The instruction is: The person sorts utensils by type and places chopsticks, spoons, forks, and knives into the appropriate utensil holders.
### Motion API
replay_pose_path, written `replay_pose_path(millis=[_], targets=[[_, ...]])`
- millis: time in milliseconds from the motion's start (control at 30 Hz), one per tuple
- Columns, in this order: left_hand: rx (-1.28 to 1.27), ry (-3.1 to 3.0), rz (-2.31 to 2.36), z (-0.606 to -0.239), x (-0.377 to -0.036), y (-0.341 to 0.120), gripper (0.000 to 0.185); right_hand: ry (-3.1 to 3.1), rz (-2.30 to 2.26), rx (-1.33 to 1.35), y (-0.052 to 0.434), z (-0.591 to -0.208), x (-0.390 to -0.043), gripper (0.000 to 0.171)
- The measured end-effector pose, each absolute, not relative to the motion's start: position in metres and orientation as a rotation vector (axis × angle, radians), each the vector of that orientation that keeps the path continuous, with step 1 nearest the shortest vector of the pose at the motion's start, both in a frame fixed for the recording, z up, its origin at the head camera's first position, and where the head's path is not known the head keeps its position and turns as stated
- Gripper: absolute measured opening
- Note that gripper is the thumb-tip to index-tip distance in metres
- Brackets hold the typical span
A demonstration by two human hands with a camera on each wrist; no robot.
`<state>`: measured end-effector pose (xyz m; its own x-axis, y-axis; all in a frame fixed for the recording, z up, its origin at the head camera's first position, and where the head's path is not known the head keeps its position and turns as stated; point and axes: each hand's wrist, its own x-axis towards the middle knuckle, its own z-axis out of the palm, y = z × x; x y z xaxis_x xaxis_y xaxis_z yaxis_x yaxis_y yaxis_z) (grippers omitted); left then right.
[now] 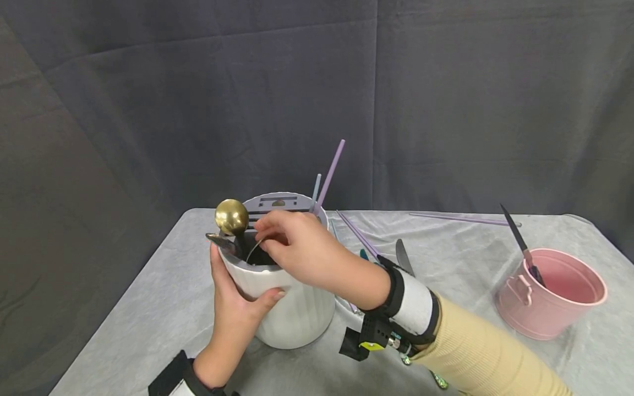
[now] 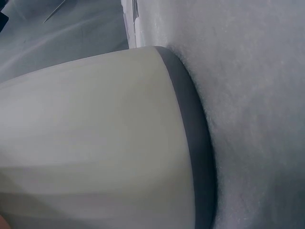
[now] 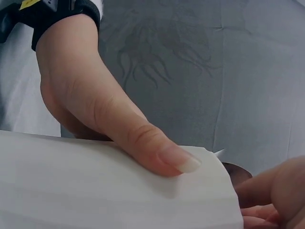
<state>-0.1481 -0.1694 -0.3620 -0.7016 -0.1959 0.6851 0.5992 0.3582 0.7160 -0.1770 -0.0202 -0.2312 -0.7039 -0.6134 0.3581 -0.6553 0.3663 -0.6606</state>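
Observation:
A white ribbed utensil holder (image 1: 297, 313) with a grey slotted insert stands on the cloth-covered table. My left hand (image 1: 233, 308) grips its left side, thumb across the front, fingers at the rim. Over the opening, my right hand (image 1: 307, 250) pinches a thin curved metal edge (image 1: 253, 250), seemingly part of a utensil; its lower part is hidden inside. A gold ladle (image 1: 231, 217) and a dark metal spoon (image 1: 221, 241) lean out at the left of the holder. Rising from the back right are a purple chopstick (image 1: 332, 170) and a light blue one (image 1: 316, 190).
A pink bucket (image 1: 515, 313) at the right holds a dark-bladed knife (image 1: 516, 231). Purple chopsticks (image 1: 458, 219) lie at the table's back. A table knife (image 1: 403, 257) and other cutlery lie partly under my right forearm. A grey curtain (image 1: 446, 110) hangs behind.

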Motion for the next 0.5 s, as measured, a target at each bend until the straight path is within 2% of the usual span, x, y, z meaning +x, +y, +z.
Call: replay_pose_path(millis=[267, 500], targets=[[-0.388, -1.889, -1.456, -0.361, -0.15, -0.17, 0.125, -2.56, 1.312, 1.161, -0.017, -0.232, -0.174, 0.029], [-0.399, -1.869, -1.453, -0.362, -0.151, -0.17, 0.126, -2.119, 1.607, 1.125, 0.01, -0.248, -0.173, 0.018]])
